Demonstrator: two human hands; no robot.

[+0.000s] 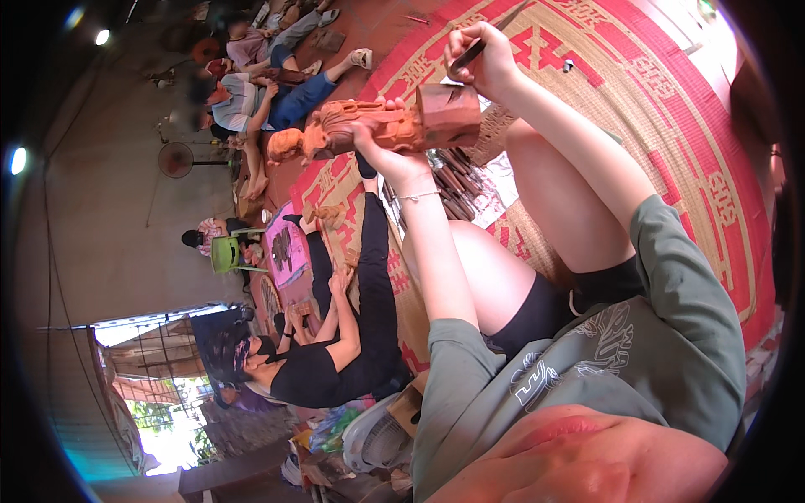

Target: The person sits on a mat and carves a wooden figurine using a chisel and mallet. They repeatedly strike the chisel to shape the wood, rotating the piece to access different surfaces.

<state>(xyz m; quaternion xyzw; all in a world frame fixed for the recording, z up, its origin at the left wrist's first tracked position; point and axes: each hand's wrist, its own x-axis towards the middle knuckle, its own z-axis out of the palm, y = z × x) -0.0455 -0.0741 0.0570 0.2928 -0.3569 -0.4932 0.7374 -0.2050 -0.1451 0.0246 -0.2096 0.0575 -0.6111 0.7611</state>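
Loose green shirt (579, 369) nearest, left hand (397, 163) grips ridged wooden statuette (398, 127).

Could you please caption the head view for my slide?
The left hand holds a carved wooden figure; the right hand holds a slender dark tool.

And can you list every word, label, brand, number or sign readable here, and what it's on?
I won't copy lettering; here is where markings stand.
Green-grey shirt: a white outlined print with letter-like shapes, partly distorted.
Red-and-straw mat: repeated woven motifs; whether they are characters, I cannot tell.
Carved wooden figure and dark tool: no lettering I can make out.
Background: too small or blurred to read.
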